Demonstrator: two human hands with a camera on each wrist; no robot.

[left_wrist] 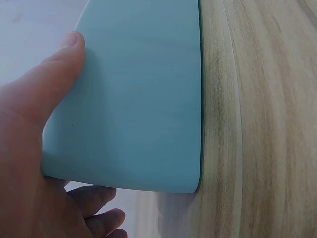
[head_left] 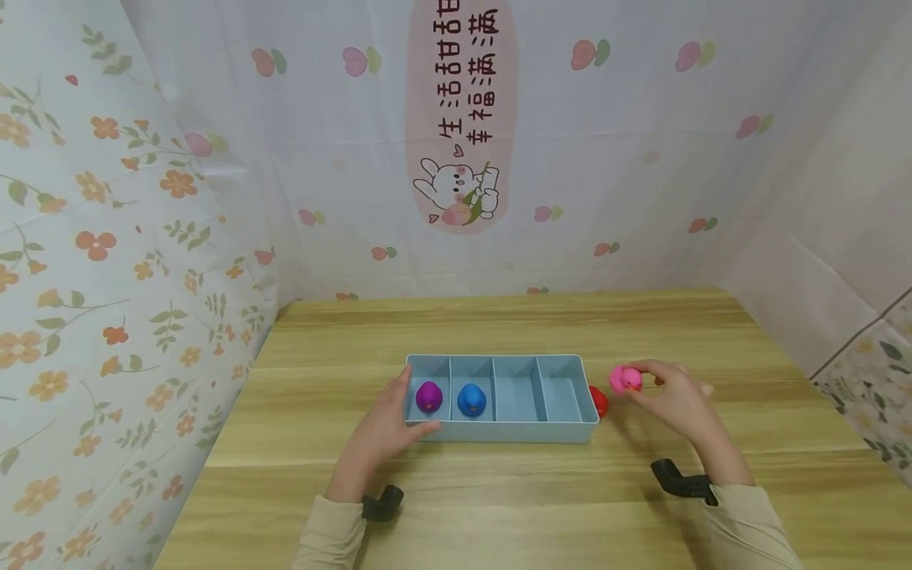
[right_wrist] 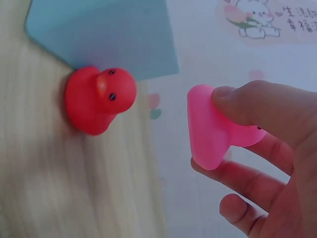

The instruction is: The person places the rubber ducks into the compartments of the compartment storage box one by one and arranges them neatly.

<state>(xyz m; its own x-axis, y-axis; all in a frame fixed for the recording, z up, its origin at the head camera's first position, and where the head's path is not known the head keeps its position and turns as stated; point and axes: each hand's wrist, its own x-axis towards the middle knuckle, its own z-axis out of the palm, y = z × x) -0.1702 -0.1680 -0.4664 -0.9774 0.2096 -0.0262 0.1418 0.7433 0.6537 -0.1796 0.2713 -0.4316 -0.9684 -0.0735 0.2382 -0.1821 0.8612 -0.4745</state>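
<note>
A light blue box (head_left: 516, 431) divided into several compartments lies lengthwise on the table. My left hand (head_left: 381, 423) grips its left end, the thumb along the front wall (left_wrist: 138, 99) and the other fingers around the end. A purple rubber duck (head_left: 429, 397) sits in the leftmost compartment, a blue rubber duck (head_left: 472, 400) in the one beside it; the two right compartments hold nothing. Right of the box, my right hand (head_left: 677, 400) pinches a pink rubber duck (right_wrist: 210, 126) between thumb and fingers, above the table. A red rubber duck (right_wrist: 99, 101) stands against the box's right end, partly hidden in the head view.
The wooden table (head_left: 499, 507) reaches back to a printed white cloth (head_left: 342, 182). Flowered cloth (head_left: 93, 317) hangs at the left, and another cloth (head_left: 819, 222) at the right. Black wrist mounts (head_left: 684, 481) sit on both forearms.
</note>
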